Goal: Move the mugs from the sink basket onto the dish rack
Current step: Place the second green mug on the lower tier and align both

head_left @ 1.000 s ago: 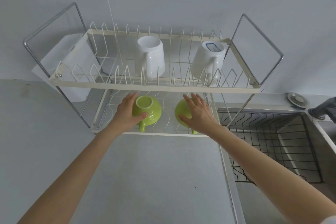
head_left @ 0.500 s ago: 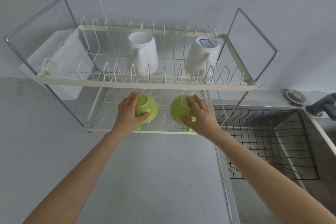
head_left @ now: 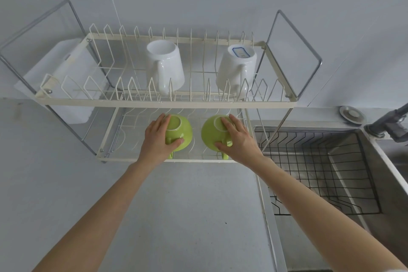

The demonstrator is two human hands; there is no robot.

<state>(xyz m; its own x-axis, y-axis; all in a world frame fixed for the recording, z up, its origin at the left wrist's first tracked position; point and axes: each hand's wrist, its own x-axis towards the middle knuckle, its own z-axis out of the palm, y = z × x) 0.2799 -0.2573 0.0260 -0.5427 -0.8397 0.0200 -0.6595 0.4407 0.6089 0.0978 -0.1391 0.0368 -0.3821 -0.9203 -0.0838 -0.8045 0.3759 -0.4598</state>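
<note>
Two green mugs stand upside down on the lower shelf of the cream wire dish rack. My left hand grips the left green mug from its left side, thumb across the front. My right hand lies over the right green mug, fingers on its base and thumb near the handle. On the upper shelf two white mugs rest upside down between the prongs. The black wire sink basket at the right holds no mug that I can see.
A white cutting board leans behind the rack's left end. The steel sink holds the basket, with a dark tap and a round metal drain plug at its far right. Grey counter lies under my forearms.
Both hands have settled lower on the green mugs, and my right hand has closed over the right mug's base. The view has shifted slightly.
</note>
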